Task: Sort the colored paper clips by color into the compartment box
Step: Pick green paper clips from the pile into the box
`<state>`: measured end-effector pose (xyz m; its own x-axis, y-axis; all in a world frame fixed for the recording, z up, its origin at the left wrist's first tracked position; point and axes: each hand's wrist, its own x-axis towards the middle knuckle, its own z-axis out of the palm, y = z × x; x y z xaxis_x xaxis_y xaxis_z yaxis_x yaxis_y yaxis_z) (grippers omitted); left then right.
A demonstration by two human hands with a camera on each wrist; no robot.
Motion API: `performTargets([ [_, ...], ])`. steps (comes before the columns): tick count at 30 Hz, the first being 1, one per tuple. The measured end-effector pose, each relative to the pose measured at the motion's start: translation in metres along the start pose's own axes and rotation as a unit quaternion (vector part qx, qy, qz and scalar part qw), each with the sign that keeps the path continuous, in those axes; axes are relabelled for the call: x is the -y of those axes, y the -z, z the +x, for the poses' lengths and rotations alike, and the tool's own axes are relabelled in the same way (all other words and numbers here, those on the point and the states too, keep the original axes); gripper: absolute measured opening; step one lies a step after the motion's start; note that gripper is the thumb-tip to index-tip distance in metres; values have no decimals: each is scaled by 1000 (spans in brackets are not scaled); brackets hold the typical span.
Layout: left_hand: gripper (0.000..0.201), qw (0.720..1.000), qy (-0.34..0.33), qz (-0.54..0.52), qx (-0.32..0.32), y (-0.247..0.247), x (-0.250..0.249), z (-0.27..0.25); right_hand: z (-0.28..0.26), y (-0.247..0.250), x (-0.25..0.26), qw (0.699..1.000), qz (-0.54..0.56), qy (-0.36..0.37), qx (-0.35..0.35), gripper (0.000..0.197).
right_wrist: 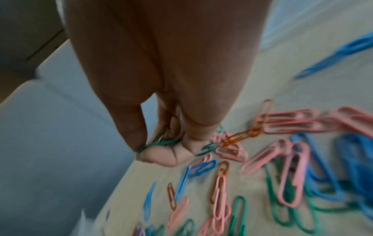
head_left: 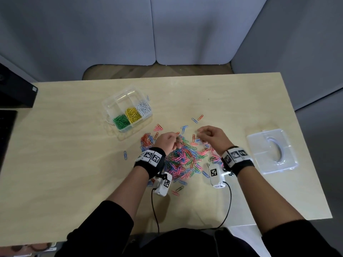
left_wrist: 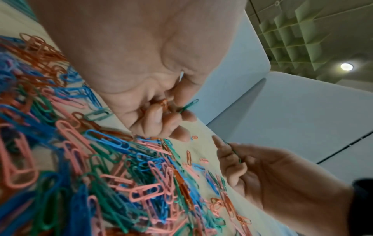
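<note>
Pinching green clips (right_wrist: pixel 161 142) in right grip (right_wrist: pixel 159 143), above pile (head_left: pixel 183 158)

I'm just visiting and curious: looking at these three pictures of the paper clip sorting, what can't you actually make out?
- Head view: what the left hand and right hand pinch is too small to tell.
- Left wrist view: how many clips the left hand holds; curled fingers hide them.
- Right wrist view: the green clips in the fingers are motion-blurred; count unclear.
- Head view: the compartment box back row's contents are unclear through glare.
- The pile: buried clips hidden.
</note>
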<state>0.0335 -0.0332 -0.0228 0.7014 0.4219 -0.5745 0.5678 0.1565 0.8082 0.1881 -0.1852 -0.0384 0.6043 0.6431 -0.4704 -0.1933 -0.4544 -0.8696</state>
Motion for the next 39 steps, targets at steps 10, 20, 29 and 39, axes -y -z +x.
performTargets([
  [10, 24, 998, -24, 52, -10, -20, -1, 1, -31, 47, -15, 975, 122, -103, -153, 12],
  [20, 31, 998, 15, -56, 24, -26, -8, -5, -12, 27, -16, 932, -293, -72, -199, 13],
  [29, 27, 997, -63, 41, 5, -23, -10, -7, -19, 48, -23, 966, -179, -71, -172, 11],
  [39, 19, 996, 10, -91, -12, -16, -14, -5, -31, 35, -1, 972, 227, -68, 14, 27],
])
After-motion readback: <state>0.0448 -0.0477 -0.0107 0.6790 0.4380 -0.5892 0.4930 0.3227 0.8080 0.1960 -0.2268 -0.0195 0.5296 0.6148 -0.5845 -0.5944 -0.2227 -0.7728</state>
